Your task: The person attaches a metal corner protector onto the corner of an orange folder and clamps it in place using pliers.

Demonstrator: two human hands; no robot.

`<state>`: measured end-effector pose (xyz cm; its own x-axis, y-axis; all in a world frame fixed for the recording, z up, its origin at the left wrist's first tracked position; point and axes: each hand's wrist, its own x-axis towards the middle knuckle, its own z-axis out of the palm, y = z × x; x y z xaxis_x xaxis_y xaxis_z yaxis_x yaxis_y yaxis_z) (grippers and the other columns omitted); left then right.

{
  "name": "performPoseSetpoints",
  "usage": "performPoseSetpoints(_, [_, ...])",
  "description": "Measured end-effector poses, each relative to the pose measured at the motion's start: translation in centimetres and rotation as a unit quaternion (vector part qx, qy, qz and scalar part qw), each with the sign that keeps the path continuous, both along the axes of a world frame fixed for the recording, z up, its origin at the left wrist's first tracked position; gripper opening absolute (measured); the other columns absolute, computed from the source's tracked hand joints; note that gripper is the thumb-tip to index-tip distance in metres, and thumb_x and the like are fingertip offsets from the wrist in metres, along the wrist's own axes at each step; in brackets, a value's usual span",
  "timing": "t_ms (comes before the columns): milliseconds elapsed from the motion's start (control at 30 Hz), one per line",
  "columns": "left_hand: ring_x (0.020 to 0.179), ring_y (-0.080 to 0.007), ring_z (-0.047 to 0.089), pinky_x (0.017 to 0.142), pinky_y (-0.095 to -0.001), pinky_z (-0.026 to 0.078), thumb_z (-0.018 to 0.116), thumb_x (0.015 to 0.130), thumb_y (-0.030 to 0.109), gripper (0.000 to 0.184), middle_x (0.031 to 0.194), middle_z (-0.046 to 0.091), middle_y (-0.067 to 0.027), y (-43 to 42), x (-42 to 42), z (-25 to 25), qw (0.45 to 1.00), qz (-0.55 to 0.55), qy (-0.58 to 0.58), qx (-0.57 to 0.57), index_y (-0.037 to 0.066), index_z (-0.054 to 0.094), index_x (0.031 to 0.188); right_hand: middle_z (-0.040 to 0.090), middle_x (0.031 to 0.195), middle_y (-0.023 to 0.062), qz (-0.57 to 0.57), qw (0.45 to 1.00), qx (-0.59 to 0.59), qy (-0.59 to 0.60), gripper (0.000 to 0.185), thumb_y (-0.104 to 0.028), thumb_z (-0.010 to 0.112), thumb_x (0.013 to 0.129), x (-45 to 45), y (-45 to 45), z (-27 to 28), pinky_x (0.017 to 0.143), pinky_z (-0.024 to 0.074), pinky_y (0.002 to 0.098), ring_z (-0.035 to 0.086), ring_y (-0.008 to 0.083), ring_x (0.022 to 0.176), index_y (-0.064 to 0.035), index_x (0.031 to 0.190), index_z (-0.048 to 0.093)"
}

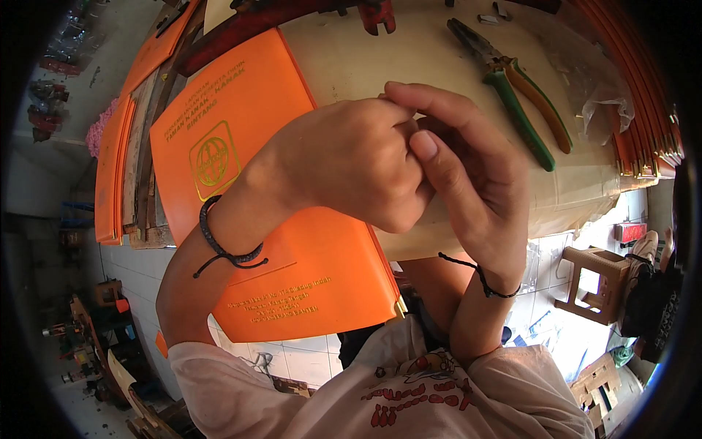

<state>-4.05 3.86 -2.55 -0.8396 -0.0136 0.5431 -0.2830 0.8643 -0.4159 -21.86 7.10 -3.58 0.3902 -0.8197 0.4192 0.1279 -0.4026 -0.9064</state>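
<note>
My left hand [358,161] is closed in a fist above an orange report folder [322,252], with a dark braided bracelet on its wrist. Against its knuckles curls my right hand [475,175], thumb and fingers bent round the front of the fist. Whether anything small lies inside the left fist is hidden. Gold lettering and a square emblem mark the folder's cover, and a metal corner shows at its lower right. Pliers [512,91] with green and yellow handles lie to the right of my hands, jaws slightly apart.
A red metal tool or machine part [256,33] crosses the table's far side. Stacked orange folders [113,175] stand at the left, and more [636,88] at the right beside clear plastic [607,102]. A brown stool [592,285] is on the tiled floor.
</note>
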Motion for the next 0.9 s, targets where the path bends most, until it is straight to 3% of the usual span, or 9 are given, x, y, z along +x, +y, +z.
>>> performPoseSetpoints(267, [0.041, -0.0144, 0.049, 0.044, -0.0294, 0.042, 0.063, 0.045, 0.018, 0.02, 0.042, 0.041, 0.001, 0.0, 0.1, -0.1, 1.0, -0.002, 0.001, 0.014, 0.013, 0.045, 0.04, 0.067, 0.125, 0.0131, -0.005, 1.0, -0.012, 0.011, 0.03, 0.0, 0.052, 0.102, 0.0, 0.0, 0.0, 0.097, 0.0477, 0.0272, 0.062, 0.0158, 0.111, 0.0051, 0.13, 0.06])
performPoseSetpoints(533, [0.053, -0.0157, 0.055, 0.057, -0.0301, 0.047, 0.063, 0.051, 0.017, 0.011, 0.052, 0.052, 0.0001, -0.5, -0.5, -0.1, 0.999, -0.02, 0.03, -0.032, 0.009, 0.056, 0.05, 0.061, 0.128, 0.0166, -0.002, 0.997, 0.054, -0.053, 0.04, -0.002, 0.047, 0.104, 0.4, 0.4, 0.1, 0.094, 0.048, 0.0278, 0.061, 0.0142, 0.108, 0.005, 0.143, 0.044])
performPoseSetpoints(733, [0.056, -0.0185, 0.053, 0.057, -0.0311, 0.046, 0.062, 0.049, 0.016, 0.012, 0.061, 0.051, -0.0018, 0.2, 0.0, 0.9, 1.0, 0.004, -0.001, 0.001, 0.01, 0.062, 0.059, 0.062, 0.127, 0.0165, -0.055, 0.99, 0.04, -0.121, 0.031, -0.005, 0.042, 0.105, 0.6, 0.2, -0.6, 0.09, 0.0482, 0.0271, 0.06, 0.0141, 0.101, 0.0045, 0.134, 0.048])
performPoseSetpoints(767, [0.056, -0.0179, 0.052, 0.057, -0.0311, 0.045, 0.063, 0.05, 0.016, 0.011, 0.06, 0.049, -0.0013, 0.4, 0.1, 1.1, 1.0, 0.013, -0.006, 0.003, 0.01, 0.06, 0.059, 0.062, 0.121, 0.0139, -0.097, 0.988, 0.04, -0.117, 0.026, -0.003, 0.043, 0.103, 0.7, 0.4, -0.6, 0.088, 0.0477, 0.0272, 0.059, 0.0143, 0.098, 0.0049, 0.124, 0.056])
performPoseSetpoints(900, [0.055, -0.0162, 0.05, 0.054, -0.0304, 0.044, 0.066, 0.054, 0.017, 0.011, 0.06, 0.045, -0.0003, 0.3, 0.2, 0.7, 1.0, 0.013, 0.01, 0.002, 0.011, 0.058, 0.059, 0.06, 0.111, 0.0102, -0.091, 0.993, -0.054, -0.06, 0.023, 0.001, 0.045, 0.099, -0.3, -0.3, -1.1, 0.086, 0.0461, 0.0265, 0.058, 0.0144, 0.095, 0.0056, 0.11, 0.064])
